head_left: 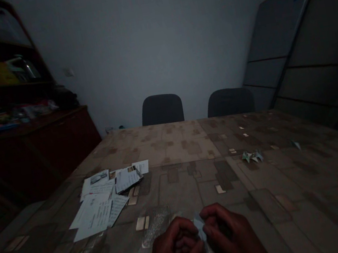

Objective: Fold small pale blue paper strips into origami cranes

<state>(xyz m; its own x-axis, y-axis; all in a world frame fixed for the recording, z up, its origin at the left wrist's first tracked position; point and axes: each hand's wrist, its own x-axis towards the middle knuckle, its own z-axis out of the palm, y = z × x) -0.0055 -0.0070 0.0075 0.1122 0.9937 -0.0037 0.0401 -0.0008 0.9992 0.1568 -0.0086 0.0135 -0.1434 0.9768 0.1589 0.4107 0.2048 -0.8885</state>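
Observation:
Near the front edge of the table, a small piece of folded pale paper [199, 227] is held between my two hands. My left hand [179, 248] pinches it from the left, fingers curled and thumb bent inward. From the right, my right hand [230, 232] grips it between thumb and forefinger. Much of the paper is covered by my fingertips, so its exact folded shape cannot be made out. Farther right on the table lie several small folded paper pieces [252, 156] with pointed tips. Another small folded piece [295, 144] lies by itself beyond them.
Loose printed sheets [94, 212] and a stack of paper [128, 178] lie on the left of the patterned tablecloth [172, 143]. Two dark chairs [162, 109] stand behind the table. A shelf cabinet [28, 137] is at the left, a large grey panel [270, 36] at the right.

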